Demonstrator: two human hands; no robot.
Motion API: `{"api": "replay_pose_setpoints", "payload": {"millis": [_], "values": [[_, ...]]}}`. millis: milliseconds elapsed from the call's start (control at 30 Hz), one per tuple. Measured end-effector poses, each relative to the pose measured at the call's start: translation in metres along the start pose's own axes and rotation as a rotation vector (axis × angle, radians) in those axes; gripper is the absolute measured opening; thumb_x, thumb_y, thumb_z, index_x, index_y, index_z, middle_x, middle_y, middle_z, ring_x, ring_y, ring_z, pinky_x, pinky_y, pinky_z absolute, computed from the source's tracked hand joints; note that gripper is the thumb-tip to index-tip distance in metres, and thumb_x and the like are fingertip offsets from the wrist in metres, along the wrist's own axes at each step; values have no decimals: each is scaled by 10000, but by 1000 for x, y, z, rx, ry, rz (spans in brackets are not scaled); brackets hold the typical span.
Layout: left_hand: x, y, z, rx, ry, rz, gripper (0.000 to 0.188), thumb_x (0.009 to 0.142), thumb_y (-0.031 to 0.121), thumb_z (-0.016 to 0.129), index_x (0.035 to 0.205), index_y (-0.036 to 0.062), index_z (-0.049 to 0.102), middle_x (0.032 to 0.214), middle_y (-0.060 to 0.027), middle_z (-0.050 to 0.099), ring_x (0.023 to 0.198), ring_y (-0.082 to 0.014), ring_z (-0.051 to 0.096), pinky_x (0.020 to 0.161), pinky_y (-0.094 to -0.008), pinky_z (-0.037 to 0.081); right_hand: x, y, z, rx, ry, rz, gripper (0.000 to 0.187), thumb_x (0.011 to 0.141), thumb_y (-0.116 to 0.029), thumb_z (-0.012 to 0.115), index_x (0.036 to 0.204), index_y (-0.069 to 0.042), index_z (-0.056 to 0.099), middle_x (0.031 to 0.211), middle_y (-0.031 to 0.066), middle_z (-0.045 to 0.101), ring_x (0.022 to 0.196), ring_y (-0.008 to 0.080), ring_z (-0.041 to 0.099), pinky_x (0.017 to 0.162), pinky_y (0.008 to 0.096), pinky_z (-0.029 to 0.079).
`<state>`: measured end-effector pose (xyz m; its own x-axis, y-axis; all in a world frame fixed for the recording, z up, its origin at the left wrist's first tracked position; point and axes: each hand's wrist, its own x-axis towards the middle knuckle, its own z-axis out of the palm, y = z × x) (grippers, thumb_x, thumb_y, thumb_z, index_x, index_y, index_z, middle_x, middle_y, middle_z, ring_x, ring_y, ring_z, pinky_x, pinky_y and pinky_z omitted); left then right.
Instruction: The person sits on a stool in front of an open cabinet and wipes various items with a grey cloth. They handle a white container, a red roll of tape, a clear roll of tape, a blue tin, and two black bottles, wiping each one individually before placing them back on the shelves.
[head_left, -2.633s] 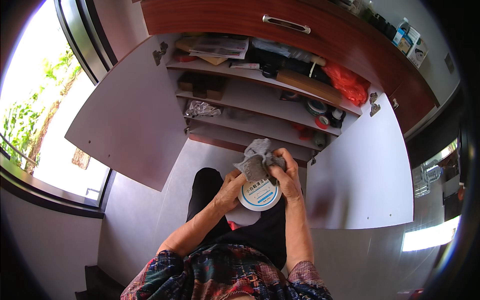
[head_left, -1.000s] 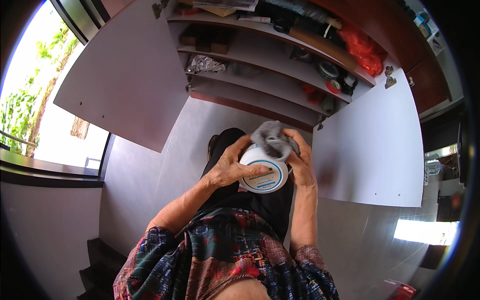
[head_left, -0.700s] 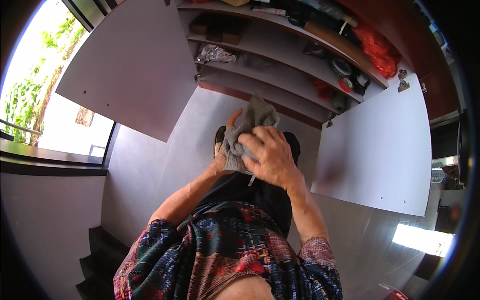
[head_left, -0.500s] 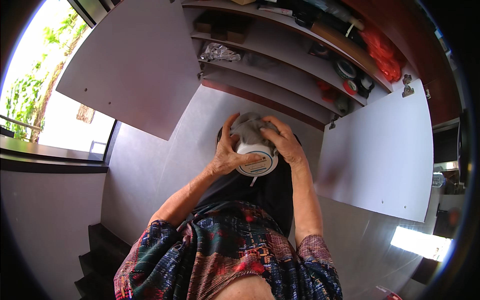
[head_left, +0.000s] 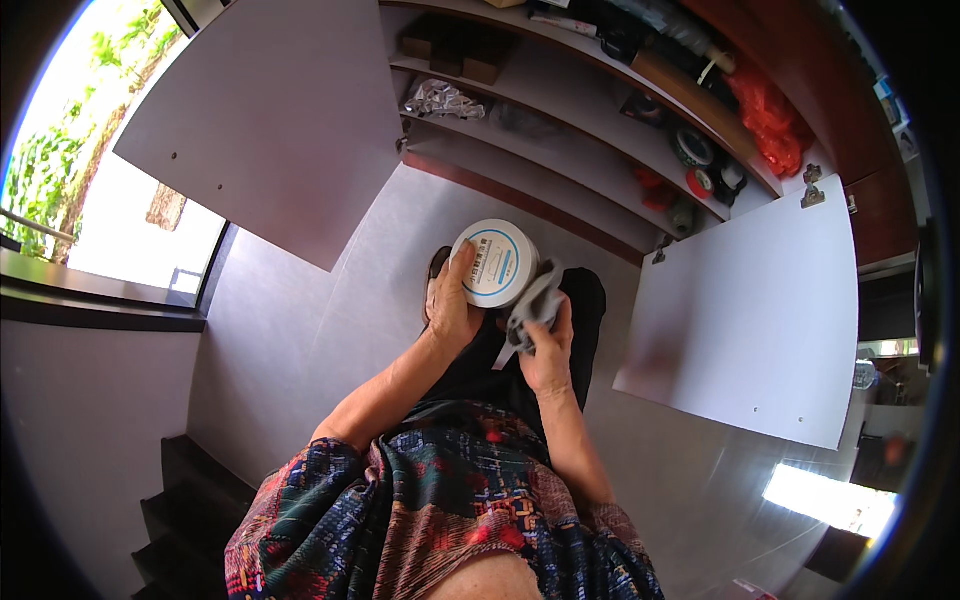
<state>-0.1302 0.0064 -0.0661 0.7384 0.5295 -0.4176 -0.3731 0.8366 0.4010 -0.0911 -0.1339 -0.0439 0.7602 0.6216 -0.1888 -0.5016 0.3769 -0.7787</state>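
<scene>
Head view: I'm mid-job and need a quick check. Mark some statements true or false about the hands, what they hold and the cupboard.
1. The left hand holds the white tub. True.
2. The right hand is empty. False: it holds a grey cloth.
3. The left door and the right door of the cupboard both stand open. True.
4. In the picture, the silver foil lies to the right of the red bag. False: it lies to the left of it.
5. The tub's round printed face is turned toward the camera. True.
</scene>
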Motion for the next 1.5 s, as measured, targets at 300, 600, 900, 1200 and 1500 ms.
{"api": "replay_pose_setpoints", "payload": {"millis": [300,600,900,1200,1500], "values": [[-9,3,-3,248,-66,-58,385,830,179,644,1100,3,433,981,-118,572,866,-228,618,687,-393,567,14,-52,22,-881,138,-562,427,737,-15,639,1144,4,514,988,113,555,882,220,573,779,303,466],[-10,2,-3,114,-193,-91,352,921,238,522,1176,8,444,1121,-127,545,982,-232,587,838,-374,522,21,-29,45,-1833,-58,-818,399,666,-69,688,1046,-173,618,976,58,495,907,280,504,665,440,420],[-15,-2,-4,97,-262,-63,432,890,157,547,1259,-10,396,1144,-155,552,1022,-245,580,885,-366,497,-12,-13,17,-1444,-102,-859,432,586,13,725,974,-129,597,1003,87,476,943,306,489,806,398,438],[-14,-2,-10,153,-195,-133,485,883,316,541,1279,64,418,1195,-133,553,1093,-245,558,915,-423,469,14,-20,-11,-697,265,-263,254,823,-159,636,983,-4,514,793,18,518,719,93,482,650,251,417],[-13,-5,6,41,-39,-95,575,904,517,447,1255,61,450,1196,-125,553,1100,-277,544,928,-464,452,12,3,1,-702,135,-332,288,835,-177,627,1045,-20,509,953,62,516,859,137,500,768,271,423]]}}
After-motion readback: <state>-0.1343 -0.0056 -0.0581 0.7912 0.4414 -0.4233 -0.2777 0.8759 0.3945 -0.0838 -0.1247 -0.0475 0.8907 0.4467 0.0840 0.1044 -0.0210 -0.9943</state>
